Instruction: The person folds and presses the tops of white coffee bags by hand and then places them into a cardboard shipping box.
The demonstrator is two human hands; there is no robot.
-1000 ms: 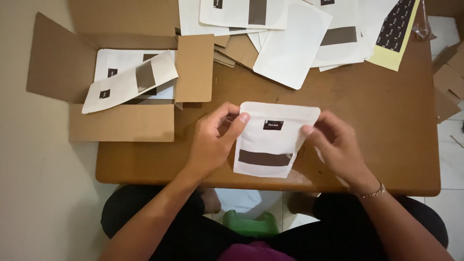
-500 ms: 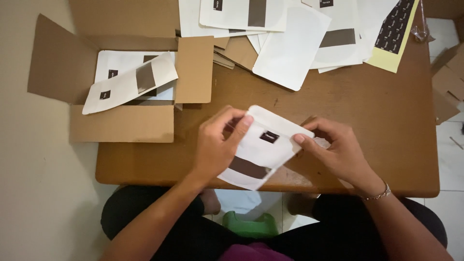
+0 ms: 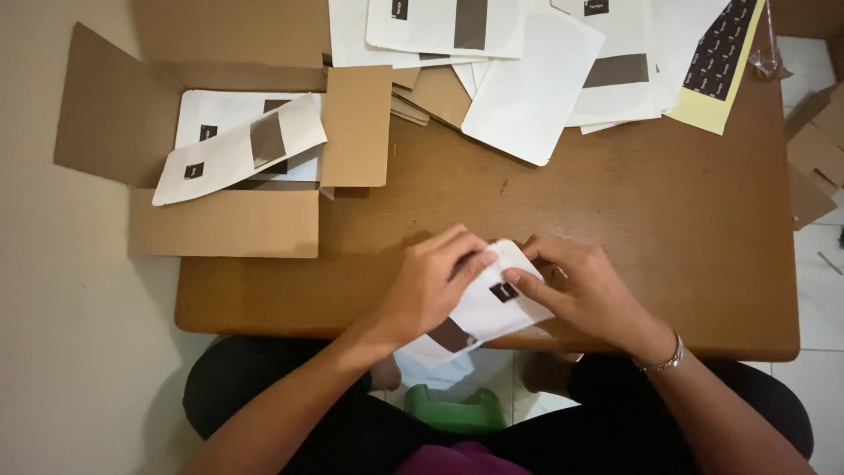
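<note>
Head view. Both hands grasp a white pouch [image 3: 479, 312] tilted over the near edge of the wooden table [image 3: 615, 229]. The left hand [image 3: 431, 286] curls its fingers over the pouch's upper left; the right hand [image 3: 585, 286] pinches its upper right, a fingertip beside the small dark label. An open cardboard box [image 3: 229, 220] holding similar pouches stands at the left; loose pouches [image 3: 527, 88] lie along the far edge.

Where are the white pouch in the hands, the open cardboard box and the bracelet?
white pouch [image 3: 488, 310], head view, on its front face beside the dark label.
cardboard box [image 3: 224, 224], head view, on its near flap.
bracelet [image 3: 665, 360], head view, at the right wrist.
</note>
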